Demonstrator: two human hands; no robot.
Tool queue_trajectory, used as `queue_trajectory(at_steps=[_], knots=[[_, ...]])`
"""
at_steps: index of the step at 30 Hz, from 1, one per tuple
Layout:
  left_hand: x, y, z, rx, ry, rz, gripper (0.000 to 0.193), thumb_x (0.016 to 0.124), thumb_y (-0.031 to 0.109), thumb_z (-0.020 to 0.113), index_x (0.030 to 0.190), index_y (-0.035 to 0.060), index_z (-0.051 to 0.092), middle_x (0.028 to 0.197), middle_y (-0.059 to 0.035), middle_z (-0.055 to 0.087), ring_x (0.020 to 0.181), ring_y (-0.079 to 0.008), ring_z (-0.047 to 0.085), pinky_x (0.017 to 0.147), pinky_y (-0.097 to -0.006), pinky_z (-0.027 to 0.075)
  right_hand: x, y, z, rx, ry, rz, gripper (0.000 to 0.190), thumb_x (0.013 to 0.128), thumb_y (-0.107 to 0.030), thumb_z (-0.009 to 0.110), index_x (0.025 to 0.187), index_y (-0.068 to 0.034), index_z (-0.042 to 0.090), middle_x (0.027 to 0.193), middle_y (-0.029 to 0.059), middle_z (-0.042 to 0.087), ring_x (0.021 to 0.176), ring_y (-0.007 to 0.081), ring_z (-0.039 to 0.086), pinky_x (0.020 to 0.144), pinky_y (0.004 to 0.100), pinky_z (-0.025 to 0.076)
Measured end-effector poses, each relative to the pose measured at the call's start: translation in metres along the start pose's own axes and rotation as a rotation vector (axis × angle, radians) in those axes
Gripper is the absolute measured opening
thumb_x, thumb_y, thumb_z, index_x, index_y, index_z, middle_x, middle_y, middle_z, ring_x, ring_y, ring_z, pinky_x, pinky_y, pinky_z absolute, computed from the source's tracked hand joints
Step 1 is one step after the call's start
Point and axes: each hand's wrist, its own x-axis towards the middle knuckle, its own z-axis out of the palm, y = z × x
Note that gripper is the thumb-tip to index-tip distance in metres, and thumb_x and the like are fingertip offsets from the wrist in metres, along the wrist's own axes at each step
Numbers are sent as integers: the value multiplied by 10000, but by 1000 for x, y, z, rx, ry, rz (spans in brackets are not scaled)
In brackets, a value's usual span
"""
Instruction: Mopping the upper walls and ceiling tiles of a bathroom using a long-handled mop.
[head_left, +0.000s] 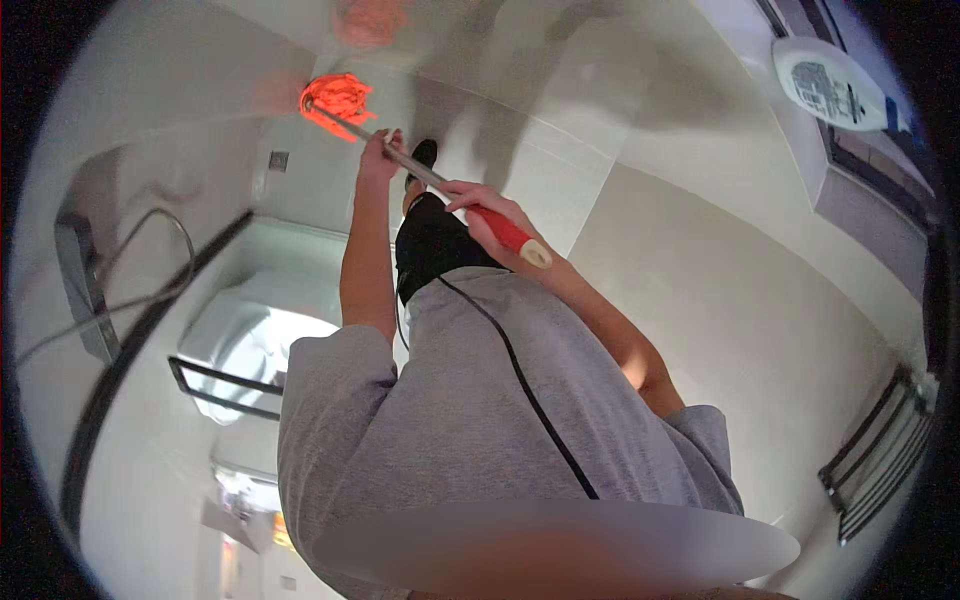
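A string mop with a bright orange head (336, 99) rests on the tiled floor in the corner, near the wall. From the head, its metal pole (420, 169) slants up towards me. My left hand (382, 154) is wrapped around the lower stretch of the pole, fairly close to the orange strands. Higher up, my right hand (491, 210) holds the pole by its red grip (501, 227), which ends in a cream-coloured cap (535, 253). One black shoe (424, 154) shows beyond the pole.
A square floor drain (278, 161) lies left of my left hand. Further left are a shower hose (187, 240), a dark strip (135, 352), a black bar rack (225, 386) and a white glossy fixture (225, 337). At right are a white bottle (829, 84) and a black wall rack (874, 465).
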Motion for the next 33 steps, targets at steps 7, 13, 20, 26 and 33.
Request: queue_trajectory(at_steps=[7, 13, 20, 26, 33], knots=[[14, 92, -3, 228, -162, 165, 164, 965, 215, 438, 862, 97, 488, 667, -10, 514, 541, -125, 447, 476, -236, 403, 43, -25, 23, -26, 198, -144, 236, 795, -79, 654, 1026, -73, 606, 1189, 111, 597, 1094, 286, 570, 971, 397, 431], [-33, 124, 52, 924, -119, 324, 279, 936, 166, 425, 670, 139, 344, 567, 36, 290, 512, -94, 344, 463, -242, 336, 23, -63, -16, 404, 254, -258, 145, 775, -109, 698, 895, -61, 633, 886, 96, 661, 871, 263, 636, 868, 389, 481], [-128, 0, 188, 630, 135, -218, 267, 841, 0, 432, 639, 120, 305, 568, 19, 314, 506, -97, 346, 493, -226, 352, -33, -112, -81, 238, 578, -548, 173, 789, -205, 667, 714, -77, 578, 641, 83, 593, 606, 287, 593, 551, 385, 447], [-106, -89, 250, 515, 315, -519, 238, 817, -18, 452, 638, 98, 349, 553, 1, 332, 507, -123, 389, 480, -255, 414, -91, -138, -116, 55, 790, -679, 135, 774, -220, 632, 746, -97, 583, 577, 81, 584, 560, 297, 596, 525, 409, 445], [21, -198, 288, 432, 78, -1510, 166, 802, -20, 482, 707, 105, 428, 556, 13, 376, 496, -114, 431, 473, -260, 422, -145, -153, -143, -179, 1094, -668, 134, 717, -216, 654, 752, -102, 592, 553, 85, 575, 543, 294, 600, 485, 404, 445]])
